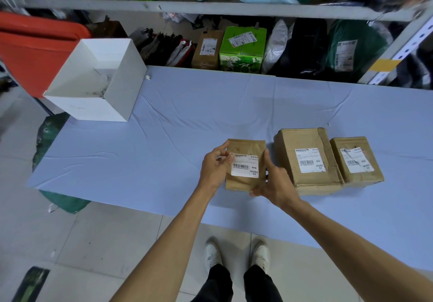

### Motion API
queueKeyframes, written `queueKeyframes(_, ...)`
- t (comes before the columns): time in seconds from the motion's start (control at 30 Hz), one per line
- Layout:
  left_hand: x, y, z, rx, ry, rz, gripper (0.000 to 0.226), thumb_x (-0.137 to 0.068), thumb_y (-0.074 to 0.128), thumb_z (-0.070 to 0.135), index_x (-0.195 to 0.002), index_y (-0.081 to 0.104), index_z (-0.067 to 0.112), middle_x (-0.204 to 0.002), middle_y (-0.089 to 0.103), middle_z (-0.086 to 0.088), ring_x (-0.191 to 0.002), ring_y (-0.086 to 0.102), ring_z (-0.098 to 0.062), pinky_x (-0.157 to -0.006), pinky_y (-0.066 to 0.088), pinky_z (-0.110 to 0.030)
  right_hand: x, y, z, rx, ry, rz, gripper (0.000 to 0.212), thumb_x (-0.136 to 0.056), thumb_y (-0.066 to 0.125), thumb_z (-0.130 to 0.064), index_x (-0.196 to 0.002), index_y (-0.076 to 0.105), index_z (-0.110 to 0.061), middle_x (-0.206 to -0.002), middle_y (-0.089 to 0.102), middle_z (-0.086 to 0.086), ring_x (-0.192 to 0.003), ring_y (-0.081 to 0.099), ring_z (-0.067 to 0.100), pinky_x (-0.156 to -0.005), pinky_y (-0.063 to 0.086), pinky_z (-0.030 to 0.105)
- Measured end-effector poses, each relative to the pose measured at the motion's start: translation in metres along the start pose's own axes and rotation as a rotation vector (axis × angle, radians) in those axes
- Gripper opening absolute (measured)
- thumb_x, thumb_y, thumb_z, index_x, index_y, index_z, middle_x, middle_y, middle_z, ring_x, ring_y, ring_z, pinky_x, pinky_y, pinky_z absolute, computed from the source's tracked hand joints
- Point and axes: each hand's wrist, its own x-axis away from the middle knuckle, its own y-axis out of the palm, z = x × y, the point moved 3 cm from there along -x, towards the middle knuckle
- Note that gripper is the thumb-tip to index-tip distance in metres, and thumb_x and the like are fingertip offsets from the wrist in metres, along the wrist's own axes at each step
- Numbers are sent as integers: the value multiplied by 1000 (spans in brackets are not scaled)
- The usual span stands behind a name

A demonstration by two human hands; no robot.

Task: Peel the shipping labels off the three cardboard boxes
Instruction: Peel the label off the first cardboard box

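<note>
The open white box (93, 79) sits on the table's (187, 114) left corner. Right of it, the left hand (214, 168) pinches the upper-left corner of the shipping label (244, 168) on the small cardboard box (246, 147), thumb and forefinger together. The right hand (274, 182) clasps that box's right side, thumb upright and fingers curled at its near corner; just right sit the larger box (302, 141) and the end box (351, 143), touching, each labelled.
</note>
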Motion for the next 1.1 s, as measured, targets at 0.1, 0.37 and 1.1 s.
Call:
queueKeyframes(0.1, -1, -1, -2, -49, -8, 26, 35, -94, 58, 15, -121, 55, -7, -100, 57, 31, -94, 63, -3, -80, 58, -24, -1, 1, 0, 2, 0, -4, 135, -61, 85, -2, -150, -13, -28, -103, 54, -14, -87, 61, 10, -67, 47, 10)
queueKeyframes(0.37, 0, 1, 2, -33, -32, 23, 27, -94, 59, 16, -112, 59, -5, -119, 52, 25, -107, 60, -12, -84, 57, -27, -2, -5, 4, -52, 53, 5, 134, -55, 87, -2, -153, 0, -25, -91, 60, -15, -75, 65, 6, -56, 48, 8)
queueKeyframes(1.1, 18, -12, 12, 234, -16, -19, 81, -87, 62, -6, -136, 30, 50, -147, 38, -11, -132, 47, -27, -85, 58, -38, 0, -4, -12, 122, 28, -34, 160, -52, 92, -8, -132, -45, -36, -142, 15, 16, -125, 40, 39, -101, 40, 44)
